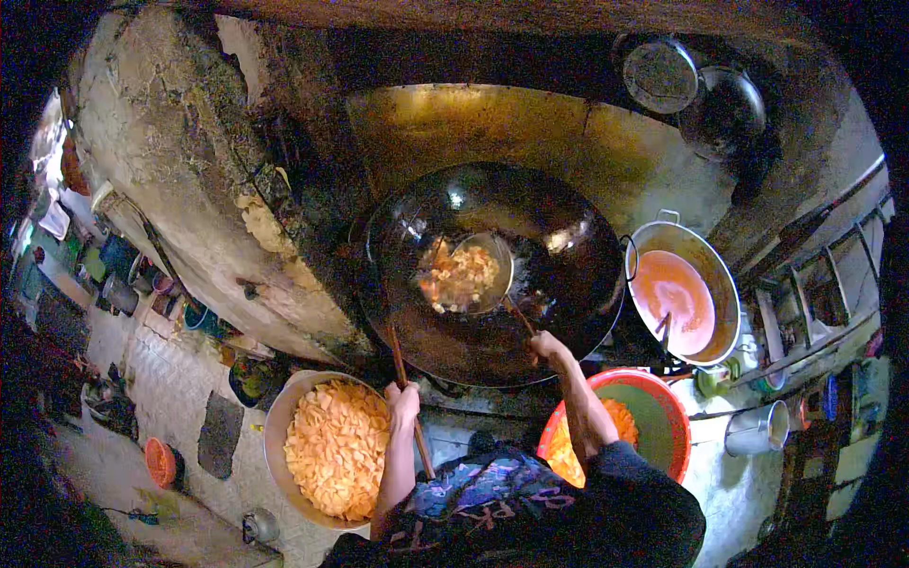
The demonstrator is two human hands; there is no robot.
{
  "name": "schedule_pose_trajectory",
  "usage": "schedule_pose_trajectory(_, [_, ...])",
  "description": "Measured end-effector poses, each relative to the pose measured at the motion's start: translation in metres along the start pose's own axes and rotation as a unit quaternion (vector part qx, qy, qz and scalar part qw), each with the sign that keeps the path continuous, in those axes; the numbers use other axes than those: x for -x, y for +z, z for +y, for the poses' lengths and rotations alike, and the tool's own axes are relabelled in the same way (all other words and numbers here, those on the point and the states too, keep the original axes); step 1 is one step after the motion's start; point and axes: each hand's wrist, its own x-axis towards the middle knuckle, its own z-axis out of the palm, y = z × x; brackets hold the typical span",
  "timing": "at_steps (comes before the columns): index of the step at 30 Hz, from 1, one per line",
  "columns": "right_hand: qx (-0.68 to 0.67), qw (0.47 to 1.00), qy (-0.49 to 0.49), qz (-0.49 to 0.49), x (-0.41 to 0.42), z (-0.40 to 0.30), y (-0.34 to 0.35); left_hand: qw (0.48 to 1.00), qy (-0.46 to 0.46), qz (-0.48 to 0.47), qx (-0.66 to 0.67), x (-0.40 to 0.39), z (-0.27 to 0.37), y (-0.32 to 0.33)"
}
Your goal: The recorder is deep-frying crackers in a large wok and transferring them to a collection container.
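Observation:
My right hand [550,346] grips the handle of a round skimmer [507,264], which is down in a large dark wok [575,298]. Pale orange fried pieces [458,277] lie in and beside the skimmer's bowl, near the wok's middle. My left hand [403,402] is closed around a long wooden stick [399,358]; its upper end reaches the wok's near left rim, and I cannot tell what it ends in. Just left of that hand stands a wide basin [273,433] heaped with pale orange chips [337,451].
Under my right arm is a red-rimmed tub [683,433] with orange pieces. Right of the wok stands a metal pot [731,312] of pinkish-orange liquid with a utensil in it. A metal bucket [756,429] is farther right. A worn wall [213,192] rises at left; an orange basket [160,461] sits on the floor.

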Motion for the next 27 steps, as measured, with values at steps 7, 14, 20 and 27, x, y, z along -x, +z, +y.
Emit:
schedule_pose_trajectory(7, [0.260,0.892,-0.210,0.304,0.090,0.012,0.054,0.997,0.073,-0.019,0.001,0.026,0.032,0.001])
schedule_pose_trajectory(14, [0.434,0.809,-0.117,0.379,0.174,0.032,0.111,0.996,0.066,0.005,-0.065,0.058,0.050,-0.017])
schedule_pose_trajectory(20, [0.416,0.809,-0.118,0.397,0.114,0.010,0.088,0.984,0.160,0.024,-0.079,0.067,0.058,-0.010])
schedule_pose_trajectory(27, [0.427,0.780,-0.185,0.419,0.181,0.001,0.081,0.990,0.118,-0.057,-0.060,0.051,0.028,-0.022])
